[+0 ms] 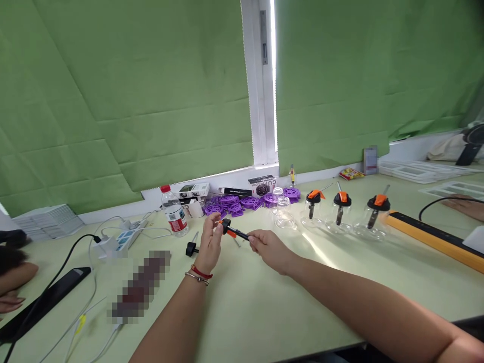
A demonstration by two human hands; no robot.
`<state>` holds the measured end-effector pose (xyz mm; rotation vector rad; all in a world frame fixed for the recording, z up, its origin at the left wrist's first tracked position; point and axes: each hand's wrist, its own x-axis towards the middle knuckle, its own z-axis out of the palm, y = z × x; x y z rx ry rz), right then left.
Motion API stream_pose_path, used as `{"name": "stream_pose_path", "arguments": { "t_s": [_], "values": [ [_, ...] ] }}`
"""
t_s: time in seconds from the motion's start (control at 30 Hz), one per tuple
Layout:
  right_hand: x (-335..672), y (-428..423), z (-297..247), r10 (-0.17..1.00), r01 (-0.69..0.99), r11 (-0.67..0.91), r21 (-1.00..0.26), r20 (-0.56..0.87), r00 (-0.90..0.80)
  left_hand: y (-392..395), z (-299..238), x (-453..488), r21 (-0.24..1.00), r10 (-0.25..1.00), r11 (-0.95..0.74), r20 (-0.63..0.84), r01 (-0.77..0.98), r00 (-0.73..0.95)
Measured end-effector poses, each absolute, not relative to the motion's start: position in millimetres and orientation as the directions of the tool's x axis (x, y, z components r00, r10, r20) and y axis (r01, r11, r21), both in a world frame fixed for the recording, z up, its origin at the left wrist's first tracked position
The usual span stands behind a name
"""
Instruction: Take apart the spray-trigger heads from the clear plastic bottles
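My left hand [209, 244] is closed round the head of a black-and-orange bottle cap [226, 225]. A dark stem [241, 234] runs from that cap to the right. Pinched at the stem's far end are the fingers of my right hand [270, 249]. Another black cap [191, 249] with a thin metal rod lies on the table just left of my left hand. Clear glass bottles [284, 217] without caps stand behind my hands. To their right, three glass bottles [339, 222] wear black-and-orange caps with dark stems inside.
Purple plastic parts [227, 204] and small boxes [262, 184] line the back. A red-capped water bottle [174, 214] stands left of them. Cables and a power strip [128, 237] lie left; an orange-and-black bar [434, 239] lies right. Other people's hands [463, 205] show at both sides.
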<state>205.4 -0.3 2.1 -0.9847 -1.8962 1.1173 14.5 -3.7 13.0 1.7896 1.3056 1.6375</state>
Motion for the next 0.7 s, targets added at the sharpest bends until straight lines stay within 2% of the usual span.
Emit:
{"name": "stream_pose_path", "arguments": {
  "t_s": [0.07,0.13,0.23,0.4,0.7],
  "values": [
    [202.4,-8.3,-0.7,0.864,0.135,0.221,-0.966,0.13,-0.486,-5.0,12.9,16.3,0.785,0.838,-0.488,0.544,0.382,-0.046],
    [199.6,-15.1,-5.1,0.844,0.102,0.226,-0.969,0.142,-0.517,-5.7,12.8,18.5,0.802,0.868,-0.442,0.496,0.402,-0.034],
    [197.4,-20.6,-11.2,0.826,0.143,0.291,-0.946,0.173,-0.536,-6.6,14.3,19.9,0.793,0.882,-0.402,0.47,0.458,-0.039],
    [195.0,-18.8,-18.3,0.839,0.196,0.34,-0.92,0.203,-0.504,-5.8,15.4,18.8,0.771,0.898,-0.404,0.438,0.492,0.052],
    [191.0,-17.5,-34.8,0.871,0.155,0.244,-0.957,0.146,-0.469,2.4,3.1,23.5,0.696,0.919,-0.386,0.347,0.605,0.187]
  ]
}}
